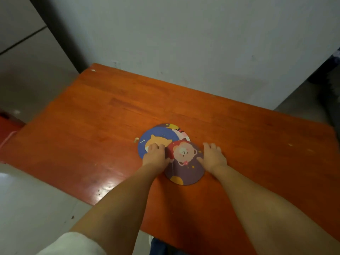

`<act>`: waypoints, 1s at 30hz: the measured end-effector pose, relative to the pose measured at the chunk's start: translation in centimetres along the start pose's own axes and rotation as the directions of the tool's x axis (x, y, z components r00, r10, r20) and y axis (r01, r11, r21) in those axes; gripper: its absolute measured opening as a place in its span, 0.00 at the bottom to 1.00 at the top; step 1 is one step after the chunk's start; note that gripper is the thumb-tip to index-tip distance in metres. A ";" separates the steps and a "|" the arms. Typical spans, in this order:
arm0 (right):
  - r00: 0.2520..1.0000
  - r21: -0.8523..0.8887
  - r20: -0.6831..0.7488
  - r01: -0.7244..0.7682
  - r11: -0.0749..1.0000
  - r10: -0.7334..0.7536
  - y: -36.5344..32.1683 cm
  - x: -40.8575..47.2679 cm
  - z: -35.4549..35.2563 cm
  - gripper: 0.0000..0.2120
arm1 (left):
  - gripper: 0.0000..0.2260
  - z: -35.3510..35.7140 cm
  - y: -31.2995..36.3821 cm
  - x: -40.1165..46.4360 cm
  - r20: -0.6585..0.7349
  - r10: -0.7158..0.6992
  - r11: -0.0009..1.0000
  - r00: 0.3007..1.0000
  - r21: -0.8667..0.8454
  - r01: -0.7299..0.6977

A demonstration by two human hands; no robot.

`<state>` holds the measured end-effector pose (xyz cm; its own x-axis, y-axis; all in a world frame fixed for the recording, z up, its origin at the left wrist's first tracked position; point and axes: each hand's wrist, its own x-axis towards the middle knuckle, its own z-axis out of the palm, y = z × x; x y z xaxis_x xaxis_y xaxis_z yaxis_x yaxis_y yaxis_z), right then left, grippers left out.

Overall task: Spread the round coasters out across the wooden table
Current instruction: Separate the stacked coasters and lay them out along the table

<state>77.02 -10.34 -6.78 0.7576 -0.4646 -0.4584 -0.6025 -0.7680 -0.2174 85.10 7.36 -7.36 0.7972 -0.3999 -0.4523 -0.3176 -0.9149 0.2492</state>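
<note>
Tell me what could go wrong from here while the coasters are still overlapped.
The purple bear coaster overlaps the blue cat coaster, which covers a third coaster; sliding one may drag the others. The left hand presses on two at once. The purple one sits nearest the wooden table front edge, so it might slip off.

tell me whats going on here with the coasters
A person is fanning out round cartoon coasters on an orange wooden table. The left hand presses on the blue cat coaster; the right hand rests at the purple bear coaster. A third coaster peeks out behind. All still overlap.
</note>
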 end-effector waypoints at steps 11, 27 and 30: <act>0.999 0.116 -0.036 0.014 0.993 -0.010 -0.6 1.8 1.2 0.21 | 0.22 0.2 2.7 1.7 0.000 -0.180 0.982 0.984 -0.061 0.180; 0.988 0.466 0.141 -0.128 0.875 0.069 -2.4 1.5 -1.6 0.05 | 0.16 -3.7 -0.6 -1.5 -0.012 -0.184 0.871 0.983 -0.465 0.158; 0.989 0.521 0.149 -0.088 0.849 0.011 -4.6 1.7 -2.6 0.11 | 0.18 -5.5 -2.4 -2.0 -0.064 -0.213 0.835 0.975 -0.530 0.147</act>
<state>81.72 -8.78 -4.34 0.7053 -0.4021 -0.5839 -0.7088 -0.3816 -0.5934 87.06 10.71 -2.38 0.8779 -0.1914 -0.4390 0.1247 -0.7937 0.5954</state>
